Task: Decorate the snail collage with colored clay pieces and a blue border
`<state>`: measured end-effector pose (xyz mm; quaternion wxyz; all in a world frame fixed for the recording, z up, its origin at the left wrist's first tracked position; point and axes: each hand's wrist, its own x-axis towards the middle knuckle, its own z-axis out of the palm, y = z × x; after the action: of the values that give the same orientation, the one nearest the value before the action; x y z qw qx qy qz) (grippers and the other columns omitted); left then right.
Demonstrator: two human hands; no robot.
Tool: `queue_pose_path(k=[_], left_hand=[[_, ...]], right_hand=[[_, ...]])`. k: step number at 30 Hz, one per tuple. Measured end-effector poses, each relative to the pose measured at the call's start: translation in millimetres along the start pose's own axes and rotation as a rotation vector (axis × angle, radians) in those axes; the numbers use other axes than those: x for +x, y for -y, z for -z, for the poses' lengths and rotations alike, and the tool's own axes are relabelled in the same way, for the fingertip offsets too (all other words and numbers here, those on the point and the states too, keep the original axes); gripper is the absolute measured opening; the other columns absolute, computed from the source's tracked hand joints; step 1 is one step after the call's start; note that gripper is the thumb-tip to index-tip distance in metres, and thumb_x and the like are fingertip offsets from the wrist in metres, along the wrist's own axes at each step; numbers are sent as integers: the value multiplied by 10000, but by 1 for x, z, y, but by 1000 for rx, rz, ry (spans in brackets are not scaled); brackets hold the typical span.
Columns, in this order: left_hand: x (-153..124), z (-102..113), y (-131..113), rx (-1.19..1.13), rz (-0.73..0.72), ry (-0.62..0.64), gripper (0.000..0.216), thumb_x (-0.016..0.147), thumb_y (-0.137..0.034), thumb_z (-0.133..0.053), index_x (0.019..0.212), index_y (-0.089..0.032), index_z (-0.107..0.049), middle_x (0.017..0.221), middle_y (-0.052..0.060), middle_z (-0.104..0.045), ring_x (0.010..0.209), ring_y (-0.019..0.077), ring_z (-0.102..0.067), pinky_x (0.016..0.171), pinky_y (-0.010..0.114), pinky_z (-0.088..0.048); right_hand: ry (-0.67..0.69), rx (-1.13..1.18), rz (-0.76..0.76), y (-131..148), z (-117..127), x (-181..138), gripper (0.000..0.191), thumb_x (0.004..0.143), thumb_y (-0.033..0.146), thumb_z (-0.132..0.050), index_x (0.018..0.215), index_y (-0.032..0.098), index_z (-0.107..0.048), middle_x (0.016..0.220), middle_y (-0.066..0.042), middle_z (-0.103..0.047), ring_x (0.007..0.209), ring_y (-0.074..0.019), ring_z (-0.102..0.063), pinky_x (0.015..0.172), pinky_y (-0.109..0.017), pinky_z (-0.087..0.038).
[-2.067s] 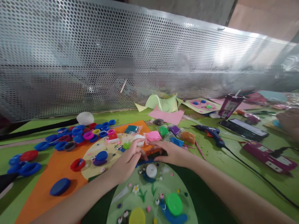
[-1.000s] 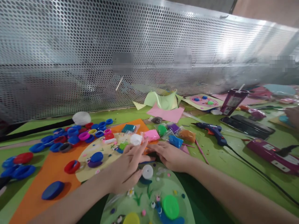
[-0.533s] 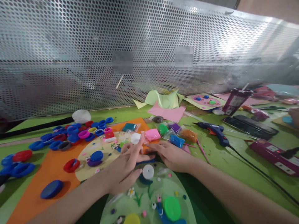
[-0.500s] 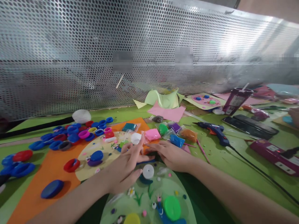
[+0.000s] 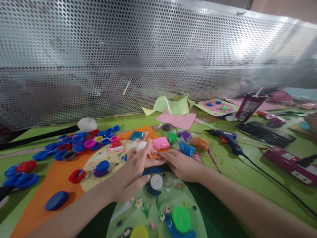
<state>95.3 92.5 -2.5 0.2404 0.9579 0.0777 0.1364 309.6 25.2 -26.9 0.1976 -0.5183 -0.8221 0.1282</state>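
My left hand (image 5: 132, 172) reaches forward with its fingers stretched out and spread. Its fingertips meet those of my right hand (image 5: 183, 165), which lies low and flat, pointing left. Both hover at the far edge of a light green oval card (image 5: 148, 215) that carries a white cap (image 5: 156, 181), a green cap (image 5: 181, 219) and a yellow cap (image 5: 139, 232). A blue clay strip (image 5: 153, 171) shows just under the fingers. A pink clay bag (image 5: 160, 143) lies right behind the fingertips. I see nothing gripped in either hand.
Bags of blue (image 5: 187, 149), green (image 5: 172, 136), purple (image 5: 184, 135) and orange clay (image 5: 199, 143) sit behind. Several bottle caps (image 5: 79, 143) lie left on orange paper (image 5: 59, 181). A glue gun (image 5: 226, 138), a power strip (image 5: 292, 160), a cup (image 5: 249, 105) and a perforated screen (image 5: 148, 66) border the table.
My left hand has lifted slightly and its fingers have stretched toward the pink bag. The right hand has barely shifted. The view has drifted a little.
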Motion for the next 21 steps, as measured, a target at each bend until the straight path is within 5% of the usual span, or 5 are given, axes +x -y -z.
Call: queue_pose_path(k=[11,21], left_hand=[[-3,-1,5,142,-123,72,717,925,-348,-271,1397,-155,232,1181,107,-609,1213,332,-388,997,512,-66],[-7,5,15,113,-107,-43,728,926,-544,-162,1406,-140,206,1153,107,-625,1199,339,-392,972,493,-195]], right_hand=[[23,26,26,-1,0,-1,603,767,-7,-407,1357,112,-360,1182,-124,-594,1116,-233,-488,936,-387,-426],[36,2,-8,-1,0,-1,604,769,-2,-408,1358,125,-364,1178,-149,-578,1111,-249,-496,909,-410,-442]])
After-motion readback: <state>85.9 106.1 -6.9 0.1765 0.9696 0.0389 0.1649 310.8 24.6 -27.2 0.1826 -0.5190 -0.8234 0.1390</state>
